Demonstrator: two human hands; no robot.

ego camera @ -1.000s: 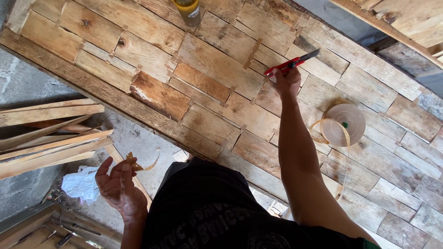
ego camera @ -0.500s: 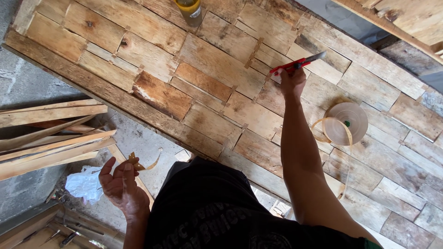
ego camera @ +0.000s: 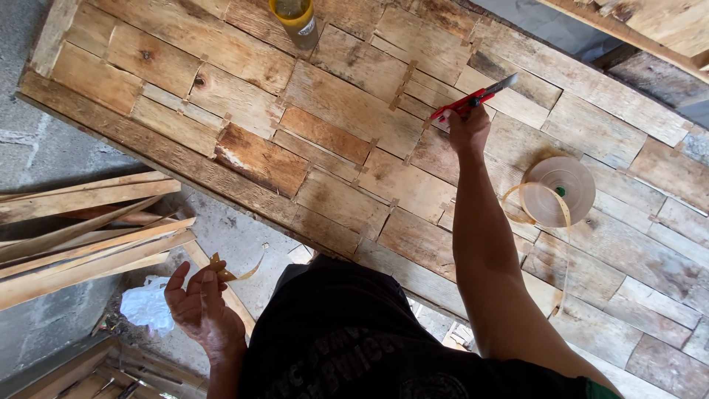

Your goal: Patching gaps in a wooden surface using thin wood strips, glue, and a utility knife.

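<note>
From the head camera, the right hand (ego camera: 468, 130) reaches to the upper middle of the frame, fingers clenched around a red utility knife (ego camera: 473, 97) whose blade points to the upper right, over the patchwork wooden panel (ego camera: 347, 111). The knife looks light and stiff, with a smooth plastic body; the safe hold is the handle, well back from the blade.

At the lower left, off the panel's edge, the left hand (ego camera: 198, 310) pinches a short curl of thin tan strip (ego camera: 235, 270). It seems almost weightless and floppy, likely to crease or tear, so a fingertip pinch near one end suits it.

The roll of the same strip (ego camera: 558, 191) lies flat on the panel at right, its loose end trailing down. A yellow bottle (ego camera: 295, 16) stands at the top edge, and wooden slats (ego camera: 81, 229) lie stacked at left.
</note>
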